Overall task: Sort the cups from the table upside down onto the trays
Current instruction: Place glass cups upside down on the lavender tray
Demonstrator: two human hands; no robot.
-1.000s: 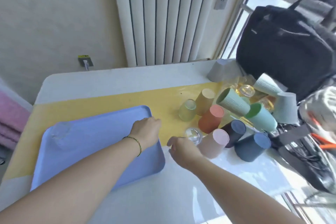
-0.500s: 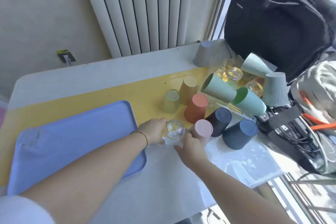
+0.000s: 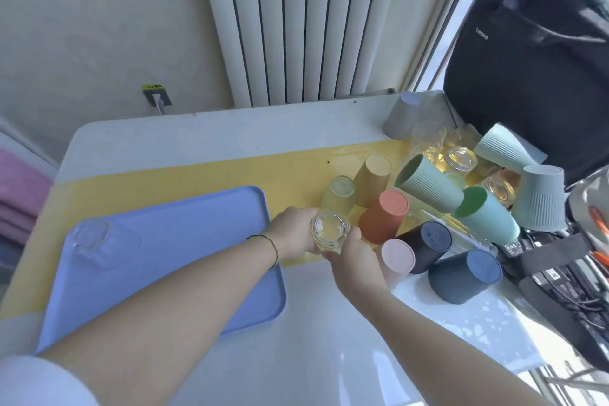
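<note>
Evidently both hands, the left hand (image 3: 291, 234) and right hand (image 3: 354, 257), clasp one small clear glass cup (image 3: 329, 229) just right of the lavender plastic tray (image 3: 184, 231), probably to carry it there inverted.

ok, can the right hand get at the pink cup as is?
Probably not yet: the pink cup stands right beside the right hand, nothing between, but it and the left hand grip the clear glass.

From the middle of the table (image 3: 230, 132), the blue tray (image 3: 197, 241) at 9 o'clock lies mostly bare, one upturned glass (image 3: 95, 237) in its far-left corner; a cluster of cups (image 3: 428, 188) blocks 1 to 4 o'clock
</note>
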